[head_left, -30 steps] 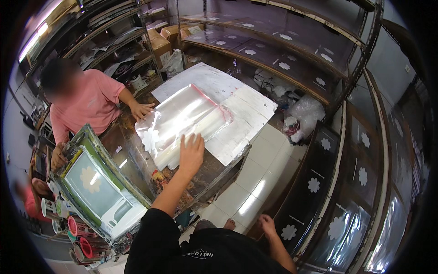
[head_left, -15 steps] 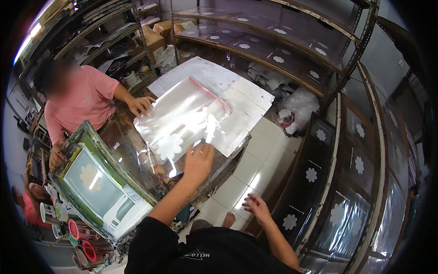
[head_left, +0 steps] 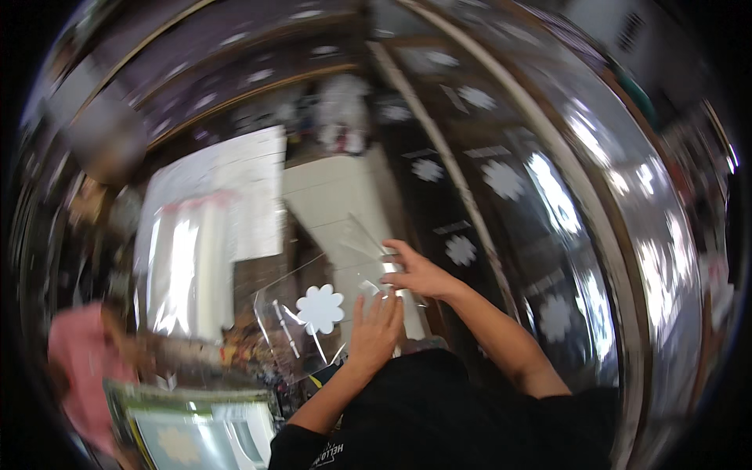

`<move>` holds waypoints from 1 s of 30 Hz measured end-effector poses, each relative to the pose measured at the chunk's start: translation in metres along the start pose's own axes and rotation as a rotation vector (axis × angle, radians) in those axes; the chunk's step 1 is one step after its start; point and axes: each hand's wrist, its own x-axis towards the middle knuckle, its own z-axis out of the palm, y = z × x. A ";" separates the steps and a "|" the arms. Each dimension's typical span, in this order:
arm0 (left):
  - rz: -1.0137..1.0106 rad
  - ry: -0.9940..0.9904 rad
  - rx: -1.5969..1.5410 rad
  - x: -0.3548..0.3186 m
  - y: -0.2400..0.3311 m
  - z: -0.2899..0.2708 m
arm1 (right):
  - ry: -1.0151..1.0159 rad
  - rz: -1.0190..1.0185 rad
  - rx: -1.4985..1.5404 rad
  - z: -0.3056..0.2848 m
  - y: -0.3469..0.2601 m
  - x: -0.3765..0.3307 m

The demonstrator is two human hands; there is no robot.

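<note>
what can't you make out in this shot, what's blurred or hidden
- Head view, all of it smeared by motion blur.
- Clear sheet with a white flower print: its edges vanish against the floor; whether it is one sheet or several is unclear.
- Left hand and right hand: both touch the sheet, but the grip is unclear.
- Person in pink: blurred, partly cut off at the left rim.
- Shelves: contents unreadable.

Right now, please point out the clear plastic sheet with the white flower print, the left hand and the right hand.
clear plastic sheet with white flower print (head_left: pixel 319 308), head view, on the flower.
left hand (head_left: pixel 374 333), head view, back of hand.
right hand (head_left: pixel 419 274), head view, back of hand.
</note>
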 end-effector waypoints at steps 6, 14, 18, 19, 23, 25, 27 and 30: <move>0.202 -0.009 -0.063 -0.024 0.063 0.020 | 0.234 -0.106 -0.197 -0.006 0.039 -0.099; 0.593 0.041 -0.564 -0.039 0.131 0.005 | 0.821 -0.089 0.145 -0.039 0.069 -0.300; 0.522 0.113 -0.689 -0.045 0.126 0.012 | 1.190 0.160 0.058 -0.048 0.107 -0.449; 0.477 0.091 -0.691 -0.046 0.122 0.020 | 1.286 0.275 0.003 -0.047 0.129 -0.489; 0.266 -0.041 -0.702 -0.062 0.110 0.081 | 1.569 0.329 0.002 -0.002 0.183 -0.632; 0.100 -0.211 -0.760 -0.081 0.100 0.121 | 1.673 0.336 -0.013 0.028 0.214 -0.689; 0.089 -0.339 -0.674 -0.102 0.090 0.156 | 1.751 0.344 -0.034 0.054 0.248 -0.737; 0.052 -0.569 -0.652 -0.151 0.069 0.217 | 1.834 0.395 -0.153 0.094 0.298 -0.801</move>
